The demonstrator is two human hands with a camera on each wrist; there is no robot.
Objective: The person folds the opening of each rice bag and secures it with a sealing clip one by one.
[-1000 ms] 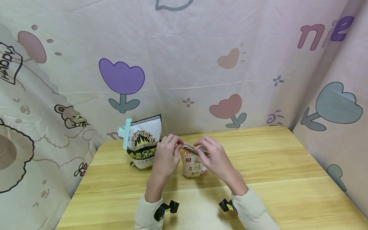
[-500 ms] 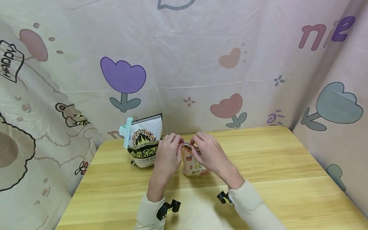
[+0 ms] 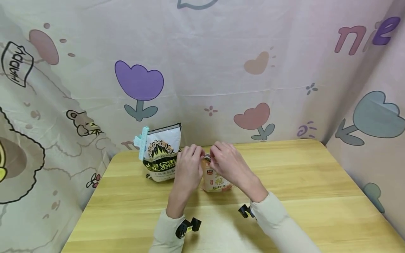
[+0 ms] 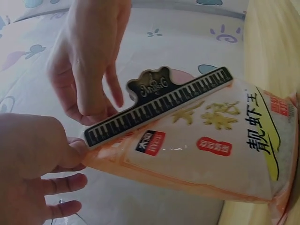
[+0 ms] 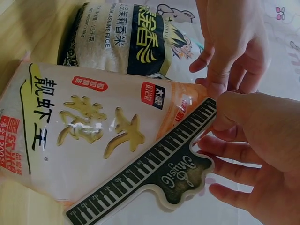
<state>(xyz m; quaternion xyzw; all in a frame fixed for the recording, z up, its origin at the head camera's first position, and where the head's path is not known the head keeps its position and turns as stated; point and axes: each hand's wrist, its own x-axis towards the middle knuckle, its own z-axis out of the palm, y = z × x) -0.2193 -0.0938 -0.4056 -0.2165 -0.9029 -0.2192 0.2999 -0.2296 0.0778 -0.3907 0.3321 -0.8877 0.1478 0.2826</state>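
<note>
A small orange-and-white rice bag (image 3: 218, 181) stands on the table, its top between the two hands. Across that top, on a slant, sits a black piano-key clip (image 4: 159, 105) marked "Music". My left hand (image 3: 188, 170) pinches the bag's upper left corner, beside one end of the clip. Close against it, my right hand (image 3: 229, 165) has its thumb and fingers at the same corner and pinches the bag's top edge by the clip's end. In the right wrist view the right thumb partly hides that corner.
To the left stands a larger jasmine rice bag (image 3: 161, 154), with a light blue clip (image 3: 143, 144) on its upper left side. The wooden table (image 3: 300, 175) meets a printed cloth backdrop (image 3: 202, 70) behind and at both sides.
My right hand has shifted left along the small bag's top, up to the left hand, and its fingers have left the clip's middle. The left hand stays at the corner.
</note>
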